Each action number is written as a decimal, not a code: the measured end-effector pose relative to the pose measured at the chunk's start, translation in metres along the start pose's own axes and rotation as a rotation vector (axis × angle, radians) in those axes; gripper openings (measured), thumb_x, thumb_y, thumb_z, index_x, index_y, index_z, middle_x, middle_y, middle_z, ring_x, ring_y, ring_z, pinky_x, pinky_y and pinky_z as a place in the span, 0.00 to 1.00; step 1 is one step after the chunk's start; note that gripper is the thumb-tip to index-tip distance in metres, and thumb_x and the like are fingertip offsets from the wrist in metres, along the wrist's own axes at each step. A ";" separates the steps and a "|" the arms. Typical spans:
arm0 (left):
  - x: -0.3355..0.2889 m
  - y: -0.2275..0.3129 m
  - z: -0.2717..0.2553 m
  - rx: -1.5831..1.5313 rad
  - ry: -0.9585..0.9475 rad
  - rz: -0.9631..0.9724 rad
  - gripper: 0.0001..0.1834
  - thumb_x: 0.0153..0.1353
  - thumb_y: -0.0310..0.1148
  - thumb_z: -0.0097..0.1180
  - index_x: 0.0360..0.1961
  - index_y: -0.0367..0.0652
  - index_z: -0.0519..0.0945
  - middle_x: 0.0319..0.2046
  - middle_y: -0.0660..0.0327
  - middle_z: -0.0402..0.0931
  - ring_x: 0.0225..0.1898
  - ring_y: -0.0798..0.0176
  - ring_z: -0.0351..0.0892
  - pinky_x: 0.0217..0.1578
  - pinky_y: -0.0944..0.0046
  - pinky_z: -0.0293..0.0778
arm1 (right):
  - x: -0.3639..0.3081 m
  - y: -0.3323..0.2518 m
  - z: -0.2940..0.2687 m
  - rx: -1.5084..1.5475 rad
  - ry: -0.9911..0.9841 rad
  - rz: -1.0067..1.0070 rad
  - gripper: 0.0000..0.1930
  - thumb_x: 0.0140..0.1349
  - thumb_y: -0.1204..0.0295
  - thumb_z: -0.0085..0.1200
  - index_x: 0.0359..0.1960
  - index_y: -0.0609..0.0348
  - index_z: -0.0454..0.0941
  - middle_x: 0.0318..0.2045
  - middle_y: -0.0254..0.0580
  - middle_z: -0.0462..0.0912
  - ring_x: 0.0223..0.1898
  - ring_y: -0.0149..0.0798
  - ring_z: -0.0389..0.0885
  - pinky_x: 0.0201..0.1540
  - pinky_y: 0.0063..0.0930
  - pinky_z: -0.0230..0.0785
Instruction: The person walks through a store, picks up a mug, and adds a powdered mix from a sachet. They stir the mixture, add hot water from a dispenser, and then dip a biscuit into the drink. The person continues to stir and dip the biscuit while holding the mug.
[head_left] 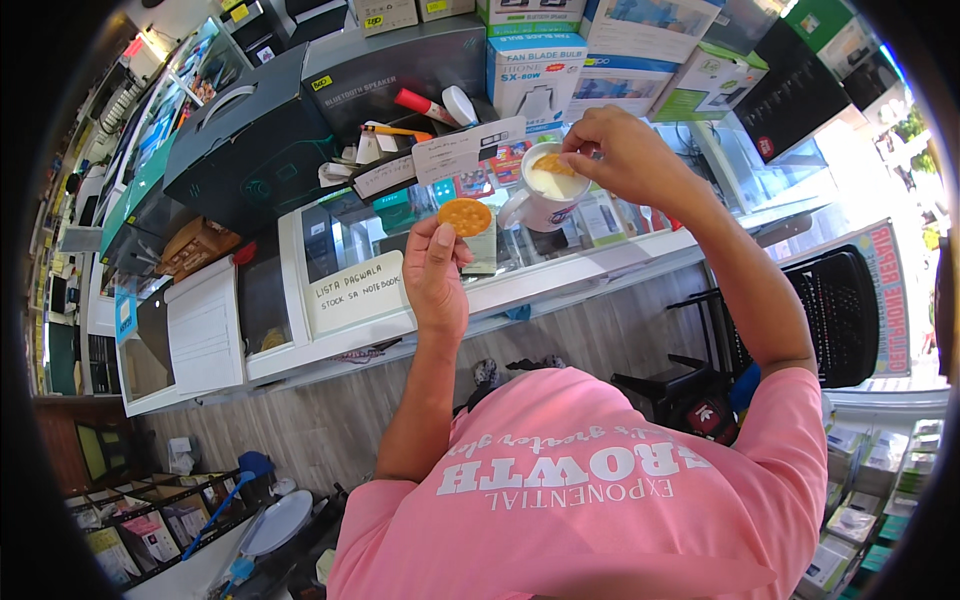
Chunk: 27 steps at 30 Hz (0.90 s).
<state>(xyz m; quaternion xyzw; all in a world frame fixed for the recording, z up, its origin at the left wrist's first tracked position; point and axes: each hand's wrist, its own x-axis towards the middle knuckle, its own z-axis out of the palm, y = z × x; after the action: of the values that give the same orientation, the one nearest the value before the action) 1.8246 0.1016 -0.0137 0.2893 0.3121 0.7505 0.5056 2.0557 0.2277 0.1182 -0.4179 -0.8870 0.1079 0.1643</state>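
Between the thumb and fingers of my left hand (437,270) is a round, golden-brown cracker (465,216), held up in front of the glass counter. My right hand (620,152) reaches over a white mug (545,211) and pinches a second cracker (552,164) at the mug's mouth. That cracker's lower edge meets the pale, milky liquid (556,184) inside; how deep it goes I cannot tell. The mug stands on the glass countertop, its handle toward my left hand.
Behind the mug are stacked boxes, including a white and blue bulb box (536,75). A large black speaker box (400,70) stands left of them. A pen holder with markers (425,106) and paper notes sits nearer. A black chair (825,315) is at the right.
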 end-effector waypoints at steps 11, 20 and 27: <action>0.000 -0.004 -0.005 0.015 -0.012 0.026 0.17 0.72 0.37 0.60 0.55 0.39 0.76 0.43 0.64 0.80 0.34 0.73 0.70 0.39 0.71 0.67 | 0.003 -0.003 -0.005 -0.003 -0.017 0.018 0.11 0.61 0.67 0.64 0.36 0.65 0.86 0.32 0.48 0.84 0.41 0.48 0.81 0.44 0.41 0.73; 0.000 -0.005 -0.005 0.025 -0.009 0.033 0.17 0.72 0.37 0.60 0.55 0.39 0.76 0.42 0.65 0.79 0.34 0.73 0.70 0.39 0.71 0.67 | 0.004 0.008 -0.010 0.135 -0.043 0.065 0.12 0.62 0.68 0.63 0.37 0.66 0.85 0.30 0.47 0.83 0.32 0.42 0.81 0.36 0.35 0.74; 0.000 -0.004 -0.006 0.048 0.015 0.047 0.16 0.73 0.37 0.59 0.55 0.39 0.76 0.42 0.64 0.78 0.35 0.72 0.70 0.39 0.71 0.67 | 0.004 0.005 -0.021 0.425 -0.081 0.272 0.11 0.65 0.67 0.62 0.34 0.64 0.82 0.28 0.34 0.80 0.24 0.25 0.74 0.22 0.27 0.68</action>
<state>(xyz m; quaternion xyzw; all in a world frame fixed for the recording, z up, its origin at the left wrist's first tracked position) 1.8221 0.1020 -0.0207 0.3031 0.3272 0.7564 0.4784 2.0647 0.2346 0.1366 -0.4847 -0.7859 0.3298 0.1967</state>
